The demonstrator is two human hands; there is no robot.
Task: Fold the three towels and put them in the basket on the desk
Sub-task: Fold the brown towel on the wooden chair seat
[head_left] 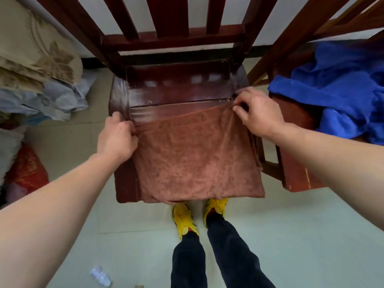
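view from the person's head, looking down at a dark wooden chair (176, 94). a brown towel (195, 161) lies spread on the seat, its near part hanging over the front edge w/ layers showing at the bottom, so it looks already doubled once. left hand (116, 138) pinches the towel's far left corner, fingers curled round the edge. right hand (256, 112) pinches the far right corner between thumb & fingertips. the far edge is pulled taut between both hands, just above the seat.

a blue towel (340, 90) sits in a loose heap on a second chair (295, 163) to the right, unfolded. a third towel can't be picked out for sure; the cloth pile (41, 80) at left may or may not hold it. no basket or desk in view.

step in hand, by my read: folding the 1st towel, early in the task. next move prob calls for keeping both corners level & bringing the far edge toward the near edge so they meet square, then smoothing flat. the overhang could slide off the seat if pulled too far forward.

person's legs & yellow shoes (197, 217) stand below the chair; a small plastic bottle (100, 276) lies on the floor.
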